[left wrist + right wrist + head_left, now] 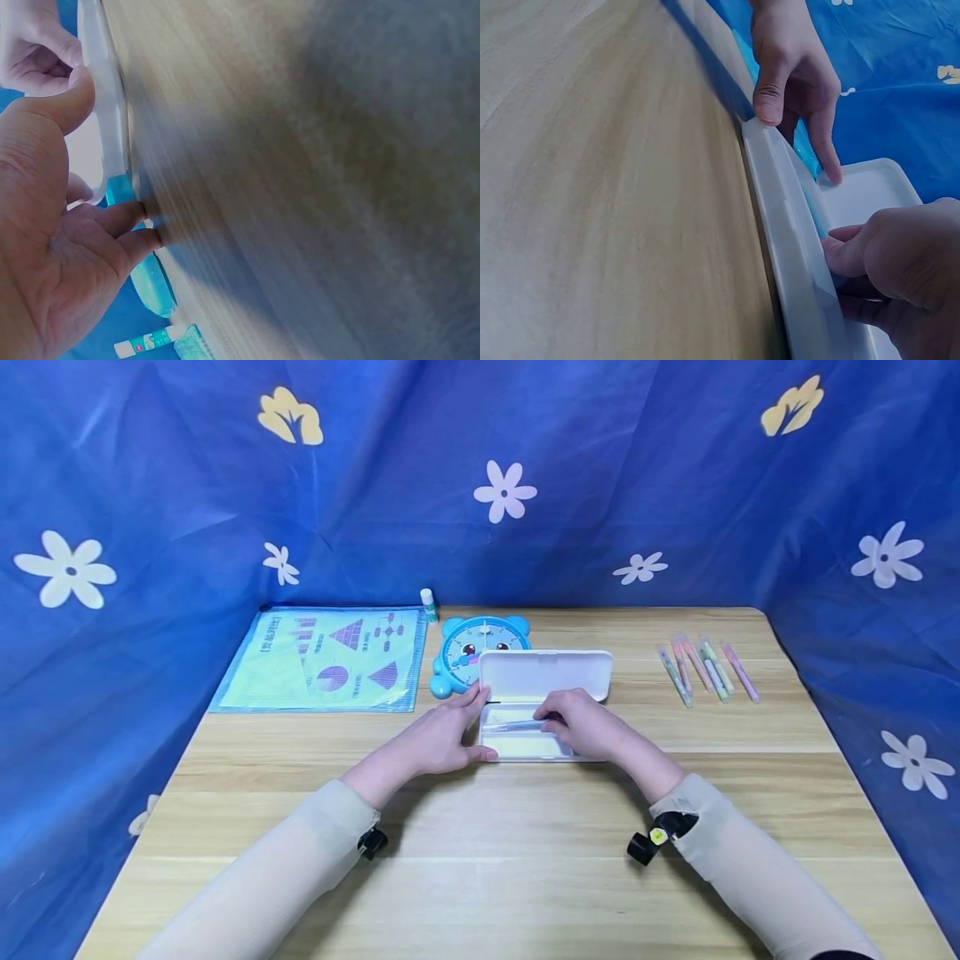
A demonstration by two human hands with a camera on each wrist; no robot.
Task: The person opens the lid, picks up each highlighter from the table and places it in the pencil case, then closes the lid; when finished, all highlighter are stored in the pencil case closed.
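Note:
A white pencil case (pixel 551 677) lies on the table with its lid raised at the back. My left hand (pixel 446 732) grips its left end, the thumb at the front corner and a finger at the lid. Inside the tray, a slim light-blue pen (pixel 512 726) lies lengthwise, its right end between the thumb and fingers of my right hand (pixel 588 723). The right wrist view shows these fingers dipping behind the case's front wall (pixel 791 247), which partly hides them. Behind the case is a blue animal-faced clock (pixel 459 653), partly covered by the lid.
On the right lie several pastel pens (pixel 708 668). A light-blue document pouch (pixel 322 660) with printed charts is at the back left, and a glue stick (pixel 428 605) stands by its right corner. Blue flowered cloth (pixel 570 485) hangs behind and beside the table (pixel 480 877).

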